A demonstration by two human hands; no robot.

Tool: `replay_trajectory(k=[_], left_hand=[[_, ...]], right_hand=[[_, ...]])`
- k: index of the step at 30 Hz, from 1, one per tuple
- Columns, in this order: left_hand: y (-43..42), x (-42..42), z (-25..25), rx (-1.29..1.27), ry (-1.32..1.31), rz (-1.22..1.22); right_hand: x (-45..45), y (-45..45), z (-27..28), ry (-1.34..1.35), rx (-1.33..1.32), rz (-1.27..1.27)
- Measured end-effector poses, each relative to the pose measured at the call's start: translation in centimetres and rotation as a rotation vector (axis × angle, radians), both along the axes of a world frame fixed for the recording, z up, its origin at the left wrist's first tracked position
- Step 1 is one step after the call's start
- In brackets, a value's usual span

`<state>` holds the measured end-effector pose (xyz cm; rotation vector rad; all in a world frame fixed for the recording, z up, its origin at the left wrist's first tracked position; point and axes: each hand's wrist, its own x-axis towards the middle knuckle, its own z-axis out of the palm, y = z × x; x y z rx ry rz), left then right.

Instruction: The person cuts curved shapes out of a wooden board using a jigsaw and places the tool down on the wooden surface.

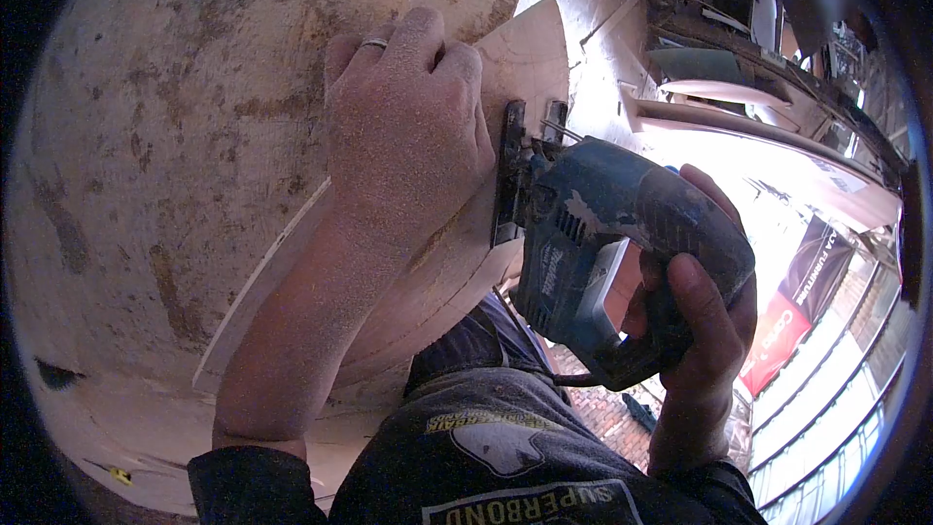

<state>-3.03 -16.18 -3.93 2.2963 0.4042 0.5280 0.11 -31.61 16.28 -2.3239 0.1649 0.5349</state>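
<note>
Jigsaw (583,209) sits in the right hand (708,306), to the right of the left hand (406,122), with its base plate (507,180) at the near-side edge of a thin wooden board (530,51). The right hand is closed round the handle, fingers through the grip opening. The left hand lies back upward over the board, just beside the base plate, with fingers bent and close together; their tips are hidden, so whether they grip the edge or only press down cannot be told. Dust coats that hand and its forearm.

Count: two hands, one jigsaw, one board under the left hand, one ring (374,42) on a left finger. The blade cannot be made out.

The board lies on a broad, pale bench (185,87), worn and marked with brown stains, a dark patch (58,374) near its left side. A small yellow item (120,475) lies at the lower left, too small to identify. The person wears a dark printed shirt (496,442). Beyond, at right, are stacked boards (729,92), a red banner (775,340) and brick paving (593,418), under bright light.
</note>
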Motion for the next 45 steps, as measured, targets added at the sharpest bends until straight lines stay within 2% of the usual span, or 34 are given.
replay_trajectory(k=[16,23,34,45], left_hand=[[-0.1,0.0,-0.1,-0.006,0.009,0.008],[0.0,0.1,-0.1,0.028,-0.014,0.014],[0.2,0.0,0.2,0.011,0.006,-0.007],[0.3,0.0,0.7,-0.012,0.001,0.01]], right_hand=[[0.5,-0.1,0.2,0.028,-0.003,0.018],[0.6,0.6,-0.6,-0.062,-0.005,0.004],[1.2,0.5,1.0,0.086,-0.012,0.044],[1.1,1.4,0.8,0.015,-0.044,0.031]])
